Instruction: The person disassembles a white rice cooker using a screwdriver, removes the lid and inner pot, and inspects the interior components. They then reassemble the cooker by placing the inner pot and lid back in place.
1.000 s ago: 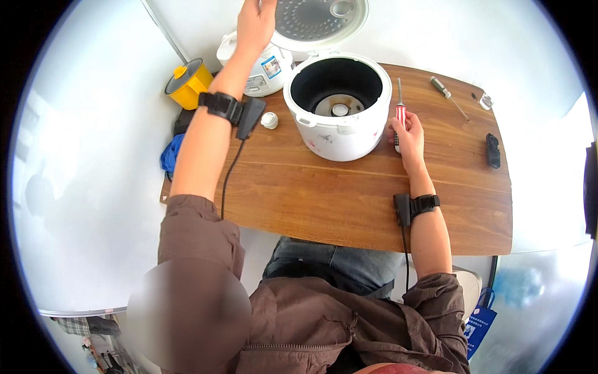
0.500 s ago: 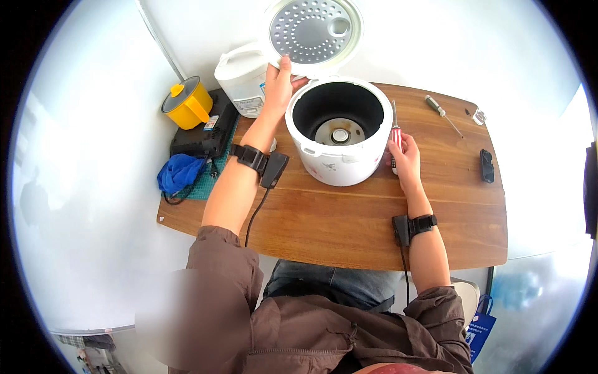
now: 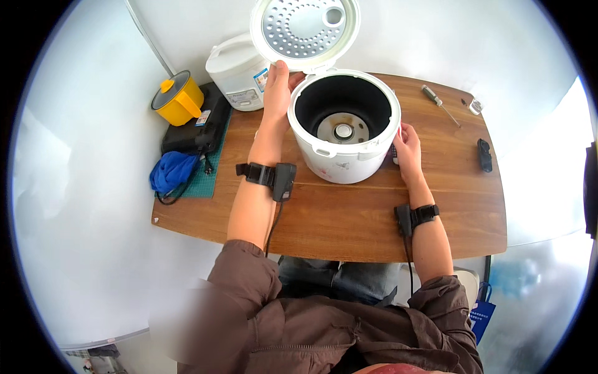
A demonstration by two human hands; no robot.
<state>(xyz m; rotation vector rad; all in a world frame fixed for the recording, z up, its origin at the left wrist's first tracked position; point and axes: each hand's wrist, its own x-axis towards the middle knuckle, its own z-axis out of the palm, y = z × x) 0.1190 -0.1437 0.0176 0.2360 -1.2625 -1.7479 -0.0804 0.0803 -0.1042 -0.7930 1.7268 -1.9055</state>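
Note:
A white rice cooker (image 3: 346,163) stands on the wooden table with its lid (image 3: 303,32) raised at the back. Its dark inside is bare, showing a round metal heating plate (image 3: 343,128). My left hand (image 3: 278,95) grips the cooker's back left by the hinge, thumb up in front of the lid's lower edge. My right hand (image 3: 408,153) is closed against the cooker's right side, its fingertips partly hidden by the body. Just a sliver of a red-handled screwdriver shows between that hand and the cooker. Under the fingers lies a small black-and-white item (image 3: 395,154), mostly covered.
Behind my left hand stands another white rice cooker (image 3: 237,75). A yellow pot (image 3: 180,103) sits on a black device (image 3: 212,118) at the left, near a blue cloth (image 3: 172,172). Rightward lie a screwdriver (image 3: 439,105), a small clear container (image 3: 476,106) and a black object (image 3: 484,156).
The rice cooker has turned a little, front toward the right and lid toward the left. My right hand has closed in on its side, and the red screwdriver is now mostly hidden.

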